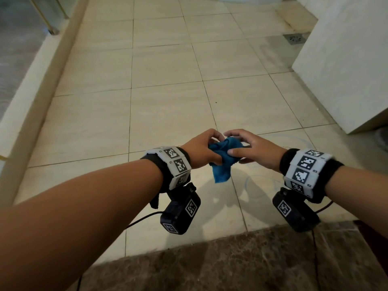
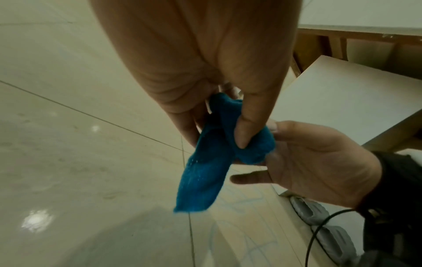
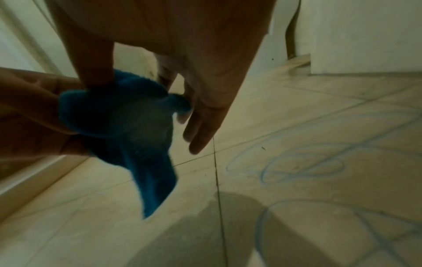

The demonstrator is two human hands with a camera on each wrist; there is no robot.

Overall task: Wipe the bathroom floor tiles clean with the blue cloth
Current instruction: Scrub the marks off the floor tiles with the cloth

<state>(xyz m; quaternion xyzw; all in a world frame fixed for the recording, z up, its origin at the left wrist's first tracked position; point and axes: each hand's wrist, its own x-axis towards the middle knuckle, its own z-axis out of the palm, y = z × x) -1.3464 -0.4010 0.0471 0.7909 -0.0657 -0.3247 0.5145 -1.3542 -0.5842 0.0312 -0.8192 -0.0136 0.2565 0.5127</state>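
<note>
From the head camera, I see both hands meeting above the beige tiled bathroom floor (image 1: 163, 66), with the small crumpled blue terry cloth (image 1: 222, 158) bunched between them and held in the air, clear of the tiles. My left hand (image 1: 201, 148) has its fingers curled round the upper part of the cloth, thumb pressed into the folds; my right hand (image 1: 252, 150) pinches the other side with thumb and curled fingers, while one corner of the cloth hangs loose below. A white cabinet side (image 1: 346, 66) stands to the right, a round metal floor drain (image 1: 295, 38) beyond it, and faint blue scribbled lines (image 1: 258, 177) show on the tile under the right hand

From the left wrist camera, the left thumb and fingers (image 2: 244, 133) clamp the bunched cloth (image 2: 205, 171), and the right hand (image 2: 319, 162) touches its far side, palm half open

From the right wrist camera, the right thumb holds the cloth (image 3: 128, 126) against the left hand (image 3: 34, 112), the outer fingers (image 3: 200, 130) of the right hand (image 3: 194, 54) hanging straighter and free. The blue scribbles (image 3: 303, 168) look unwiped on the tiles below

I judge the wiping barely begun, if at all: the cloth is being gathered, not yet on the floor, and the marks remain
</note>
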